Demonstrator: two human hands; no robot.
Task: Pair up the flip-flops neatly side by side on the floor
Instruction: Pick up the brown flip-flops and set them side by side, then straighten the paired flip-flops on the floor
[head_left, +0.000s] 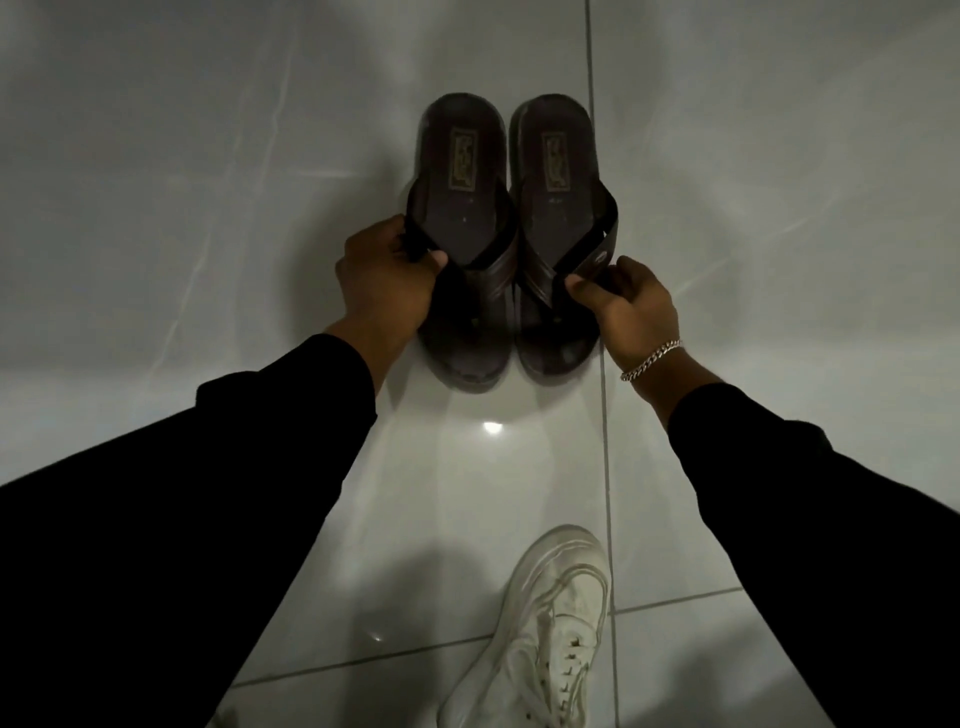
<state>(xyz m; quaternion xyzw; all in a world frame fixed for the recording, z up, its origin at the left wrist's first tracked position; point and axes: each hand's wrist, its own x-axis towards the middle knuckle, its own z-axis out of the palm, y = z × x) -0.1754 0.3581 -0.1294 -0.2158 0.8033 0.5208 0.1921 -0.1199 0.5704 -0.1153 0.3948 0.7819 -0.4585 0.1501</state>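
Two flip-flops (511, 239) side by side, touching, on floor (208, 182) beyond white sneaker (545, 639). Left hand (387, 283) and right hand (631, 306) fingers pinch outer straps. Likely light, bendy; straps are best hold.

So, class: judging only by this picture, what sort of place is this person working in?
Probably an indoor room at home, perhaps an entryway: glossy pale tiled floor with grout lines, dark flip-flops set on it, and a white sneaker nearby.

One camera on the person's head looks down and forward toward 12 o'clock, close above the tiled floor (208, 208).
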